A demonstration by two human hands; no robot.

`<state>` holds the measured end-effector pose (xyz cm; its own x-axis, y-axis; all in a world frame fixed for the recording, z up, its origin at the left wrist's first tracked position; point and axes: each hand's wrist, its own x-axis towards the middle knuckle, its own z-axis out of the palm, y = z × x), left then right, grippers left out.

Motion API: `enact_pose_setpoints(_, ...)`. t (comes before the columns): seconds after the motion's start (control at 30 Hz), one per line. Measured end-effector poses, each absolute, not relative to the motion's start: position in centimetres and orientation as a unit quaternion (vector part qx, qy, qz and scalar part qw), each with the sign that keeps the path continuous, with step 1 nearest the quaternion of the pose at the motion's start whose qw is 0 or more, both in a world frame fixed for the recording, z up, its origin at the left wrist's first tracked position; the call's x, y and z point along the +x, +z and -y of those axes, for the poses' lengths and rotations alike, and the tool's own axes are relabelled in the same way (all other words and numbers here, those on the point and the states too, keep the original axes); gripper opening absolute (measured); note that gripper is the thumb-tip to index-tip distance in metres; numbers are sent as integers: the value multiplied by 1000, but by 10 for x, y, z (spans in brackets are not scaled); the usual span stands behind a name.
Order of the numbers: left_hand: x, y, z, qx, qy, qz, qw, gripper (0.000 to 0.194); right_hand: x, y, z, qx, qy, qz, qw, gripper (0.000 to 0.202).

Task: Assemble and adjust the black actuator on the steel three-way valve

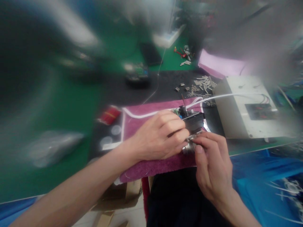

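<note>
A small device with a silver, ring-shaped metal part (188, 148) and a black body (194, 122) lies over a purple cloth (136, 126) near the table's front edge. My left hand (163, 135) is closed around the device's left side, its fingers curled and its fingertips partly hidden. From the right, my right hand (211, 154) pinches the silver part between thumb and fingers. Just beyond my left fingers, a green circuit board piece (175, 112) shows beside the black body.
A white box (236, 107) with a white cable (220, 96) stands at the right. Small metal pieces (204, 83) lie scattered behind the cloth. A red packet (109, 115) is to the left, a pink sheet (217, 63) at the back, and blue bins (262, 195) at lower right.
</note>
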<state>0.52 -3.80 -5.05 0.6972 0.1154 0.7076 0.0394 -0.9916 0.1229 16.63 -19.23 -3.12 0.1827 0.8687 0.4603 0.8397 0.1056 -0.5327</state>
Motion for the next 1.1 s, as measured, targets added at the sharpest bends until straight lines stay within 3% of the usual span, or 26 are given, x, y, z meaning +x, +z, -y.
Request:
enact_pose_setpoints(0.17,7,-48,38,910,411,-52,28,48,167,-32,192,-671,17,635,382,18)
enact_pose_setpoints(0.33,6,-45,39,915,400,-50,15,32,169,-31,192,-660,22,642,389,17)
enact_pose_setpoints(0.4,6,-44,38,909,413,-51,15,36,171,-32,193,-649,28,650,395,19)
enact_pose_setpoints(0.47,5,-44,38,907,420,-38,27,43,176,-35,196,-639,33,655,402,24)
enact_pose_setpoints(0.57,4,-43,37,913,407,-26,25,37,185,-39,202,-640,36,654,402,31)
enact_pose_setpoints(0.83,4,-44,35,916,399,-24,22,35,207,-48,205,-645,46,697,309,67)
enact_pose_setpoints(0.93,3,-45,35,915,403,-34,4,27,214,-54,202,-640,52,711,286,65)
enact_pose_setpoints(1.1,3,-45,34,919,393,-27,14,33,222,-58,196,-620,20,742,253,49)
